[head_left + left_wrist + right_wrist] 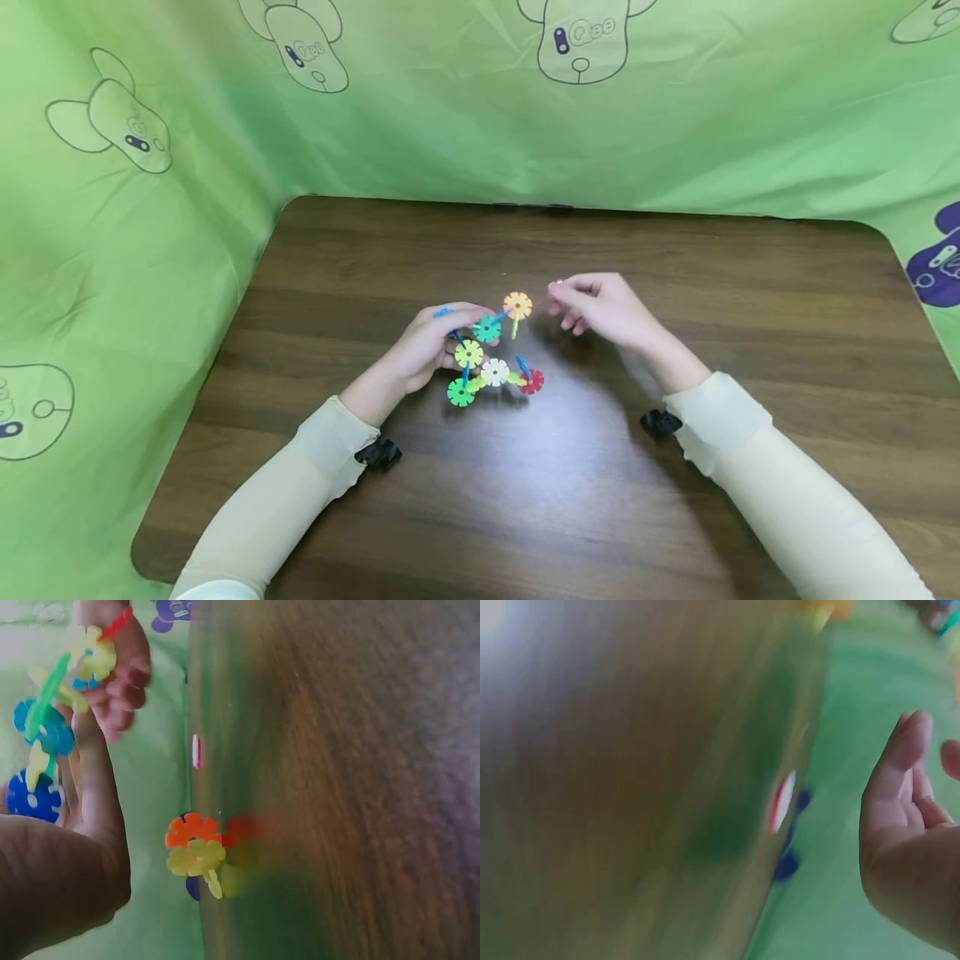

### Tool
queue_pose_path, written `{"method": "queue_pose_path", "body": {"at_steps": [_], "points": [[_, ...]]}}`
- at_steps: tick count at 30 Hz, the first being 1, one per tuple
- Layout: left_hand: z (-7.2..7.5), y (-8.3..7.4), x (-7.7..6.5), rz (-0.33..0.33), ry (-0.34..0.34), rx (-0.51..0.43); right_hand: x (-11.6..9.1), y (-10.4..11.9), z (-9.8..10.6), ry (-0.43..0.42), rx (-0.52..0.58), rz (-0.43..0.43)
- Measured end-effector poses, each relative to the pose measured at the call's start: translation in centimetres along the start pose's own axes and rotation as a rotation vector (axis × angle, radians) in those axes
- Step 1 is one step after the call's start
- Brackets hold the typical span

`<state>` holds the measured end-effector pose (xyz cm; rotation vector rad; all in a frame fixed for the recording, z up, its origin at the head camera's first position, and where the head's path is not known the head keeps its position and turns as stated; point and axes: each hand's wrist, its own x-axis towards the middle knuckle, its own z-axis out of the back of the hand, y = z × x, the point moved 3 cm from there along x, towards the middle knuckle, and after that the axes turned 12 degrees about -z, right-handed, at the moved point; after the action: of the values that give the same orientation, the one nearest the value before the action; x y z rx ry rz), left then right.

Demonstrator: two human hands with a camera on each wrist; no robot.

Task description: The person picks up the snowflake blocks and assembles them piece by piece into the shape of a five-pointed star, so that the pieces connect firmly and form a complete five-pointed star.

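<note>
A branching chain of notched plastic snowflake discs hangs from my left hand point(442, 333), which grips it between thumb and fingers. In the head view I see a teal disc point(487, 327), an orange disc point(517, 305), a white disc point(495, 372), a green disc point(461, 392) and a red disc point(532, 382), among others. The left wrist view shows a blue disc point(34, 799) against that hand. My right hand point(600, 308) hovers just right of the orange disc, fingers bent loosely and thumb near the index finger. No piece shows clearly in it.
Low by the wooden table point(750, 317), the left wrist view shows an orange disc point(191, 827) overlapped by a yellow disc point(196, 856). A small white and red piece point(197, 751) appears near the far edge. Green printed cloth point(450, 125) closes off the back and left.
</note>
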<state>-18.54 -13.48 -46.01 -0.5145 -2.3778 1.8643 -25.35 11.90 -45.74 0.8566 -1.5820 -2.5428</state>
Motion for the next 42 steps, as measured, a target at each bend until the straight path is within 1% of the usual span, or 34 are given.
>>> {"method": "queue_pose_path", "body": {"at_steps": [3, 4, 6, 7, 9, 12, 16, 19, 23, 26, 29, 33, 37, 42], "points": [[0.6, -0.2, -0.2, -0.011, -0.092, -0.081, 1.7, -0.8, 2.2, -0.139, -0.245, -0.012], [0.7, -0.3, -0.3, -0.016, -0.120, -0.106, 2.2, -1.1, 2.7, -0.172, -0.325, -0.019], [0.9, -0.5, -0.4, -0.025, -0.161, -0.144, 3.1, -1.6, 3.4, -0.209, -0.458, -0.029], [1.0, -0.5, -0.4, -0.027, -0.174, -0.157, 3.4, -1.8, 3.5, -0.221, -0.507, -0.030], [1.1, -0.6, -0.4, -0.031, -0.188, -0.176, 3.8, -2.0, 3.6, -0.230, -0.568, -0.016], [1.1, -0.7, -0.4, -0.031, -0.197, -0.182, 4.1, -2.1, 3.6, -0.239, -0.590, 0.003], [1.3, -0.8, -0.4, -0.023, -0.223, -0.133, 4.3, -2.0, 3.6, -0.244, -0.577, 0.012], [1.4, -0.8, -0.3, -0.030, -0.229, -0.078, 4.3, -1.9, 3.6, -0.237, -0.533, 0.013], [1.4, -1.0, -0.2, -0.051, -0.196, -0.060, 4.3, -2.1, 3.7, -0.207, -0.457, 0.015], [1.3, -1.0, -0.2, -0.060, -0.165, -0.069, 4.3, -2.3, 3.8, -0.155, -0.365, -0.009], [1.3, -0.9, -0.1, -0.069, -0.138, -0.059, 4.1, -2.6, 3.9, -0.100, -0.268, -0.043], [1.2, -0.7, 0.0, -0.095, -0.103, -0.025, 3.9, -2.7, 3.9, -0.044, -0.190, -0.068], [0.4, -0.6, 0.3, -0.104, -0.085, -0.009, 2.9, -2.5, 4.1, -0.024, -0.132, -0.090], [-0.5, -0.5, 0.8, -0.102, -0.093, 0.007, 0.2, -0.9, 3.7, -0.018, -0.075, -0.081]]}}
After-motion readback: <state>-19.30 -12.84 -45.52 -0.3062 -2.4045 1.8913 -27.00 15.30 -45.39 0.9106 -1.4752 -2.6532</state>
